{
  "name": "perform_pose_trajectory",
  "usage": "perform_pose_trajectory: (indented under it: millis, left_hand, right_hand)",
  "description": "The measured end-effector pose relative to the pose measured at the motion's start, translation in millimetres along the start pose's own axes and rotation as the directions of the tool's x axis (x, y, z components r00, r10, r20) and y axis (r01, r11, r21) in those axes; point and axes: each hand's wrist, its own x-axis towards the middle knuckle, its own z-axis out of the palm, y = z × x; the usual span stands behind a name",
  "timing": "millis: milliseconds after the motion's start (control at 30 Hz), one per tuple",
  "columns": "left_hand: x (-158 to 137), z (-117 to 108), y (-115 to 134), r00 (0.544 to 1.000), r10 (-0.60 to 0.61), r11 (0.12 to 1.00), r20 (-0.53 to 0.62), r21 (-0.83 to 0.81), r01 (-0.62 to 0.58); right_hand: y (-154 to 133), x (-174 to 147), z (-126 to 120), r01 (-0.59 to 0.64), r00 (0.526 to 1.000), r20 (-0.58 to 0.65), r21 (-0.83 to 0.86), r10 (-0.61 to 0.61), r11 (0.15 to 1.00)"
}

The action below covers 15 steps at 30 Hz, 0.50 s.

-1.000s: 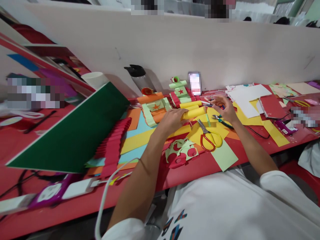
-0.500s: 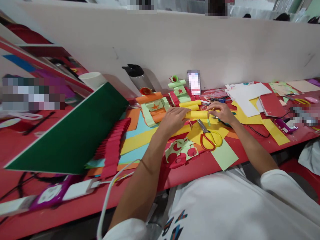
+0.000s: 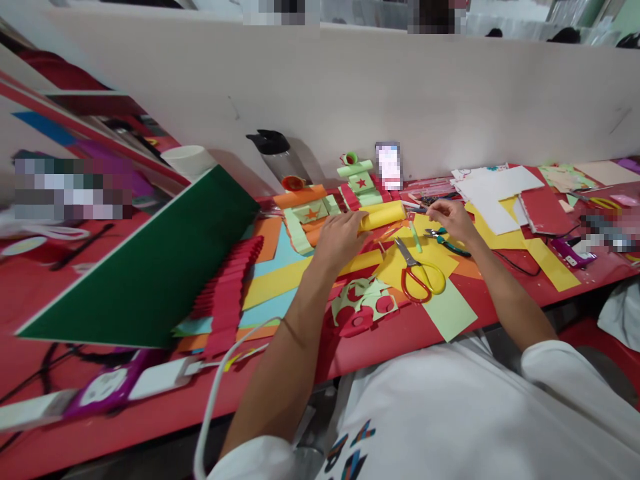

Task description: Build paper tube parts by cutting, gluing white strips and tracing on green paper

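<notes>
My left hand is closed around the left end of a rolled yellow paper tube. The tube slants up to the right, its right end free. My right hand is apart from the tube, fingers pinched together by the tip of a thin white-and-dark stick-like tool; whether it grips that tool is unclear. Below lie scissors with red and yellow handles, pliers with teal-and-black handles and a pale green strip, on yellow paper.
Green and orange paper models stand behind my left hand. A phone and a bottle lean at the white partition. A green board rises at left. White sheets lie right, cut scraps in front.
My right hand has come off the yellow tube and moved slightly right. The tube, still in my left hand, has shifted left and up, its right end tilted upward.
</notes>
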Motion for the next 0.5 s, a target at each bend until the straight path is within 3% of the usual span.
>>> perform_pose_trajectory:
  millis: [367, 500]
  left_hand:
    - [2.3, 4.5, -14.8, 0.987, 0.022, 0.997, 0.157, 0.067, -0.033]
    - [1.5, 2.1, -15.9, 0.986, 0.013, 0.996, 0.165, 0.088, -0.027]
  right_hand:
    - [0.1, -2.1, 1.9, -0.086, 0.996, 0.026, -0.021, 0.086, 0.996]
    - [2.1, -2.0, 2.8, -0.102, 0.995, 0.017, -0.037, 0.103, 0.994]
